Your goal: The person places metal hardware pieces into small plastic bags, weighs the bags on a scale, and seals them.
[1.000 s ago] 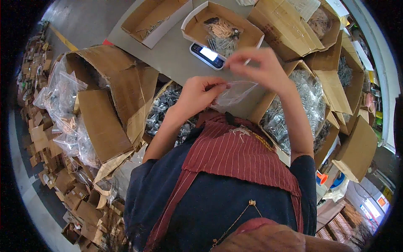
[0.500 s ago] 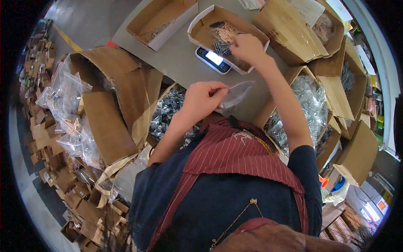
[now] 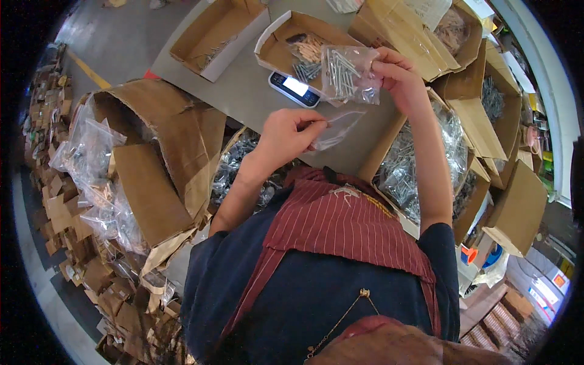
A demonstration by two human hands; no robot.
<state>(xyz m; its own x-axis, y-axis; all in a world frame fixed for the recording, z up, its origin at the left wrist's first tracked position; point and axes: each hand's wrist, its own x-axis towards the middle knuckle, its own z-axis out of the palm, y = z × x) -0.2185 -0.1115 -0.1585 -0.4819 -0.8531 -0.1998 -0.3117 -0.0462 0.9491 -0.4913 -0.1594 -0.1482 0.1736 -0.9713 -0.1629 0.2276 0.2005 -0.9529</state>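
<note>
My left hand [image 3: 291, 137] pinches the edge of a clear plastic bag [image 3: 340, 130], which hangs over the near part of the grey table. A second clear bag, the bag of screws [image 3: 342, 73], is gripped at its right side by my right hand [image 3: 398, 78]. Long silvery screws show through its film. It hangs just in front of a white-edged cardboard tray [image 3: 277, 38], covering part of that tray. Inside the tray lie bags with tan wooden dowels [image 3: 309, 48] and grey screws. A small scale [image 3: 294, 89] with a lit display sits on the table beside the tray.
Another cardboard tray [image 3: 210, 36] with a few metal pieces stands at the far left of the table. Open cartons crowd both sides, one with bagged screws [image 3: 420, 158] at right, one with bagged dark metal parts [image 3: 243, 164] at left. Plastic bags [image 3: 91, 146] drape a carton farther left.
My right hand has come up out of the tray holding the bag of screws and moved slightly right. My left hand keeps its clear bag, whose film has spread somewhat.
</note>
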